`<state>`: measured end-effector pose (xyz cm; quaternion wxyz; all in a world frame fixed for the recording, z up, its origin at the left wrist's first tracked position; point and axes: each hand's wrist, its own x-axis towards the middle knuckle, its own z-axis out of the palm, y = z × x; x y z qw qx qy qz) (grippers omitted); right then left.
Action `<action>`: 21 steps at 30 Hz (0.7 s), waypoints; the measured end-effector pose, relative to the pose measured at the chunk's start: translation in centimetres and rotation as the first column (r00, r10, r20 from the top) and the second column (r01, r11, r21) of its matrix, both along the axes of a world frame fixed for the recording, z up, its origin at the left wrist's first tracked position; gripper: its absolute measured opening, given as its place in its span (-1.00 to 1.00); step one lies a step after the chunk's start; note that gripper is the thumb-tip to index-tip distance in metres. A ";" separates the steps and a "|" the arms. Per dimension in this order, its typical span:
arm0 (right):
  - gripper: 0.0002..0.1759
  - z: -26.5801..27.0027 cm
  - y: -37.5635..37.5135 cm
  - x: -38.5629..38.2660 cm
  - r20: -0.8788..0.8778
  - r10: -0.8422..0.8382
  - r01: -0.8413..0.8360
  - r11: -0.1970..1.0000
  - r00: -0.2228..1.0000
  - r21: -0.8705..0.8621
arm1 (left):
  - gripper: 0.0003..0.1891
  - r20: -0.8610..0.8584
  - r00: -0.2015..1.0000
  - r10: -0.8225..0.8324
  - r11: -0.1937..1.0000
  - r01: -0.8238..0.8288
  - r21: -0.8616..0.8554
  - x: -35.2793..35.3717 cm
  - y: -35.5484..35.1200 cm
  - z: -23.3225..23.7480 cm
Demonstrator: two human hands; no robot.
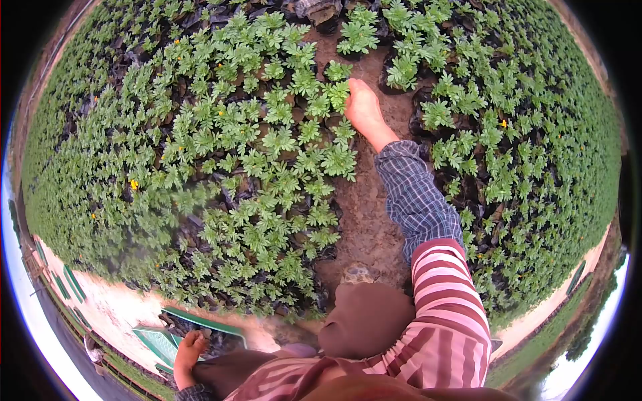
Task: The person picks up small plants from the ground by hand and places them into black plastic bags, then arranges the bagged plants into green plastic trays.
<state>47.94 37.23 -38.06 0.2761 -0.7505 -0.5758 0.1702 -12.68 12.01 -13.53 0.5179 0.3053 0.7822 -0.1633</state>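
My right hand (366, 110) reaches forward over the dirt path to the edge of the left plant bed. Its fingers are curled at the leaves of a bright green marigold seedling (335, 95); the fingertips and the stem are hidden. Low at the left, my left hand (190, 350) is closed beside a green crate (204, 319). Dark pots or bags (221, 342) lie in that crate. Whatever the left fingers hold, if anything, cannot be made out.
Marigold plants in black plastic bags fill the left bed (221, 134) and right bed (508, 154). A muddy path (368, 214) runs between them. Another green crate (157, 344) stands at lower left. A few yellow flowers (134, 184) show among the leaves.
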 end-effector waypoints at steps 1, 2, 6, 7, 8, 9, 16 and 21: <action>-0.82 -0.1 -0.1 0.0 0.001 -0.010 0.010 0.997 1.000 0.081 | -0.76 0.003 0.999 -0.032 0.999 0.032 0.013 0.1 0.1 0.1; -0.83 -0.2 -0.5 0.0 -0.003 -0.037 0.037 0.989 0.999 0.144 | -0.76 0.004 0.998 -0.061 0.998 0.061 0.024 0.3 0.1 0.2; -0.81 2.1 -3.8 1.6 0.036 -0.079 0.068 0.964 0.996 0.257 | -0.76 0.012 1.000 -0.025 0.999 0.024 0.037 0.1 -0.4 0.1; -0.80 2.7 -4.8 2.4 0.064 -0.062 0.045 0.971 0.996 0.236 | -0.76 0.013 1.000 -0.016 0.999 0.016 0.041 0.2 -0.4 0.1; -0.80 3.2 -5.9 3.0 0.072 -0.063 0.046 0.975 0.995 0.219 | -0.76 -0.008 0.999 -0.032 0.999 0.032 0.029 0.6 0.0 0.2; -0.80 3.6 -7.0 3.4 0.079 -0.061 0.044 0.978 0.995 0.202 | -0.76 -0.029 0.999 -0.045 0.999 0.045 0.015 0.9 0.2 0.4; -0.84 5.8 -8.3 5.6 0.195 -0.138 0.130 0.990 0.971 0.054 | -0.73 -0.034 0.990 -0.135 0.989 0.137 0.063 2.0 1.2 0.4; -0.80 10.6 0.6 3.6 0.149 -0.022 -0.032 0.934 0.989 0.357 | -0.70 -0.070 0.964 -0.255 0.959 0.262 0.107 1.5 0.4 0.9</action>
